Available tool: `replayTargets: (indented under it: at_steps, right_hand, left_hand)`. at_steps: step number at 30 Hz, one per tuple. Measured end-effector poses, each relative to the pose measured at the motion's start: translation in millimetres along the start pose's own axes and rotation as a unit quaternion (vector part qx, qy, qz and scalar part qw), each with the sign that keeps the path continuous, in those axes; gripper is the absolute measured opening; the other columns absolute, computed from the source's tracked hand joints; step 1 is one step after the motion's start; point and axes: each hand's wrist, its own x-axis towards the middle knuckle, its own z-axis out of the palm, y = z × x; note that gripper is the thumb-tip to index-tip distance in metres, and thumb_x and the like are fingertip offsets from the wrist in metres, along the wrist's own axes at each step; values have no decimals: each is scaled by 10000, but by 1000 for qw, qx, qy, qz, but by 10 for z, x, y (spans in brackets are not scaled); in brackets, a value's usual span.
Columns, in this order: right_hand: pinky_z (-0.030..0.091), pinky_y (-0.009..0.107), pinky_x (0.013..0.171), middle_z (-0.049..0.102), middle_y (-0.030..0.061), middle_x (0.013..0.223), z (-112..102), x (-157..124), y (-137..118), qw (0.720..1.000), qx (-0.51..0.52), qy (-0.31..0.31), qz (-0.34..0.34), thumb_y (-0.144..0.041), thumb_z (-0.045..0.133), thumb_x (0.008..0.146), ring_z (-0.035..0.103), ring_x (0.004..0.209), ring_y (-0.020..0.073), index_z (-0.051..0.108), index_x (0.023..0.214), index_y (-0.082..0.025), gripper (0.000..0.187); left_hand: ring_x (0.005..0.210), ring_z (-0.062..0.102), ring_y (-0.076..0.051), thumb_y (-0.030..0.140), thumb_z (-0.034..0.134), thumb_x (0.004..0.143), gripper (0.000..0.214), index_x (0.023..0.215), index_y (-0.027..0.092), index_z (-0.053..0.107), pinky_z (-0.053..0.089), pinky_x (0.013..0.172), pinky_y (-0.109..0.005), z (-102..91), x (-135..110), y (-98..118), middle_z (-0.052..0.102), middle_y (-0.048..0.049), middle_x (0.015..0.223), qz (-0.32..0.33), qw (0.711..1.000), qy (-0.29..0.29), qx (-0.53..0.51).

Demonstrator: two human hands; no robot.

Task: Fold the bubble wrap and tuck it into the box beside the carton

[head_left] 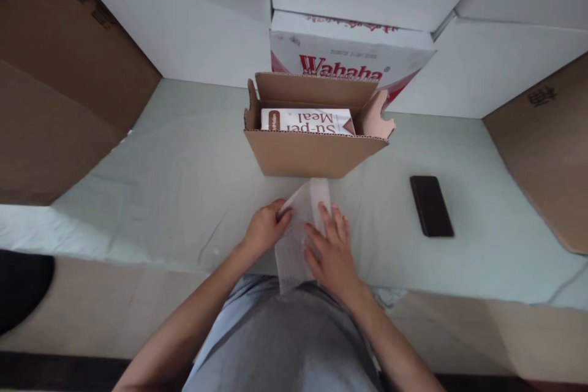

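A folded piece of translucent white bubble wrap (294, 251) hangs over the table's front edge by my waist. Its left edge is pinched between the thumb and fingers of my left hand (267, 225). My right hand (331, 251) lies over its right side with fingers spread, touching the surface. Just beyond both hands stands an open cardboard box (316, 156), its flaps raised. Inside sits a white carton (305, 121) with brown "Su-per Meal" lettering, upside down from where I look. The carton's lower part is hidden by the box's front wall.
A dark phone (432, 206) lies on the pale green table cover (184, 153) to the right. White boxes (206, 30), one lettered "Wahaha" (342, 67), are stacked along the back. Large brown cartons (68, 116) flank the table on both sides.
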Motion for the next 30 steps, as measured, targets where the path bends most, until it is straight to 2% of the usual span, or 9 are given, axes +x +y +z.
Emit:
replayTargets:
  at_steps: [3, 6, 9, 11, 15, 17, 19, 24, 30]
  right_hand:
    - [229, 686, 1044, 177, 132, 1544, -106, -33, 257, 994, -67, 37, 74, -190, 535, 811, 87, 1417, 394, 558, 1205, -185, 394]
    - [250, 704, 1021, 180, 152, 1540, -235, -98, 506, 988, -101, 43, 112, -192, 556, 804, 92, 1411, 414, 530, 1241, -174, 438]
    - [261, 656, 1060, 224, 143, 1530, -246, -133, 520, 993, -84, 11, 78, -136, 517, 808, 103, 1424, 363, 486, 1298, -186, 494]
    - [289, 612, 1077, 269, 120, 1519, -181, -127, 462, 998, -56, -11, 39, -77, 456, 808, 140, 1428, 312, 471, 1318, -211, 527]
    - [346, 576, 1070, 385, 109, 1462, -30, -129, 457, 1000, -4, -3, -1, -50, 414, 811, 251, 1403, 269, 504, 1287, -227, 516]
    - [387, 546, 1057, 454, 105, 1412, 3, -174, 525, 999, 34, 1, -37, -60, 429, 820, 322, 1374, 253, 546, 1231, -231, 461]
    - [427, 512, 1039, 521, 96, 1350, 5, -245, 602, 995, 65, -7, -79, -59, 445, 822, 388, 1337, 237, 586, 1159, -237, 407]
    - [462, 489, 1009, 580, 94, 1283, -50, -373, 691, 993, 75, -28, -83, -76, 462, 832, 482, 1264, 226, 601, 1114, -240, 355]
    - [400, 532, 1045, 549, 77, 1330, -161, -360, 741, 990, 78, -67, -91, -31, 406, 770, 451, 1293, 226, 551, 1214, -256, 518]
  left_hand:
    - [616, 600, -178, 324, 460, 874, 237, 966, 190, 632, 430, 596, -268, -46, 9, -69, 646, -33, 705, -5, 996, 10, 92]
    - [759, 637, -217, 344, 521, 855, 404, 1218, 167, 514, 483, 679, -320, -15, 41, -232, 667, -83, 881, 35, 984, 99, 141]
    - [1016, 593, -274, 340, 605, 805, 570, 1311, 154, 420, 486, 830, -409, 67, 54, -396, 607, -151, 1107, 148, 946, 239, 160]
    - [1103, 556, -272, 277, 592, 820, 458, 1259, 202, 481, 451, 914, -437, 94, 7, -435, 593, -137, 1149, 248, 917, 261, 173]
    - [1242, 470, -239, 247, 500, 887, 337, 1223, 248, 533, 373, 1027, -409, 26, -236, -321, 561, -92, 1281, 401, 896, 0, 192]
    - [1285, 420, -285, 447, 542, 852, 541, 1319, 188, 458, 347, 1042, -427, -34, -376, -256, 453, -147, 1399, 388, 892, -131, 194]
    - [1269, 424, -329, 624, 578, 748, 848, 1407, 148, 337, 336, 1033, -452, -86, -486, -247, 388, -200, 1435, 345, 895, -192, 206]
    - [1284, 407, -333, 501, 644, 728, 888, 1453, 196, 233, 276, 1066, -488, -179, -576, -368, 405, -179, 1427, 323, 888, -237, 226]
    - [1315, 392, -286, 242, 518, 810, 322, 1105, 136, 590, 355, 1069, -454, -266, -445, -414, 436, -185, 1402, 347, 915, -160, 132]
